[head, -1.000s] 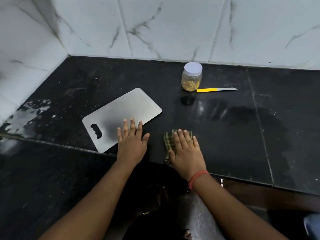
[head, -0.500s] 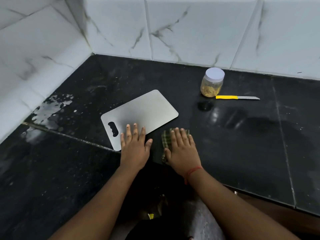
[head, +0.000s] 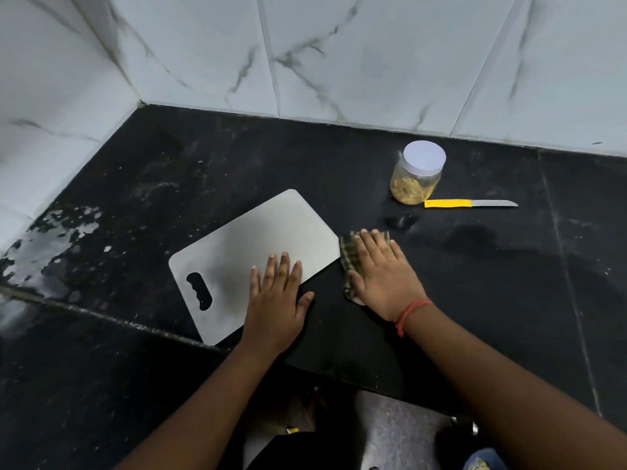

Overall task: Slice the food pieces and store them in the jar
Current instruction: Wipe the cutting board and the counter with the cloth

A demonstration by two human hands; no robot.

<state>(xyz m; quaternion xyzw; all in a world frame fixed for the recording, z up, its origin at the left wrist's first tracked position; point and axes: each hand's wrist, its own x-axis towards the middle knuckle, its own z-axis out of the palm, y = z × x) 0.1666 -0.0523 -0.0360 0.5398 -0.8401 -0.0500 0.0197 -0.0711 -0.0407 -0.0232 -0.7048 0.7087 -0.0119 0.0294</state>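
A home kitchen is suggested — a black stone counter (head: 441,300), jointed in slabs, is set into a corner lined with white marble-veined wall tiles (head: 339,56). Whitish stains are seen on the counter at the left. Kitchen things are laid out on it: a steel cutting board (head: 244,245) with a handle slot near the middle, a lidded clear jar (head: 417,173) of yellowish food pieces at the far right, and just beside it a yellow-handled knife (head: 470,203). A checked cloth (head: 349,256) is pressed to the counter — a cleaning rag, seemingly.
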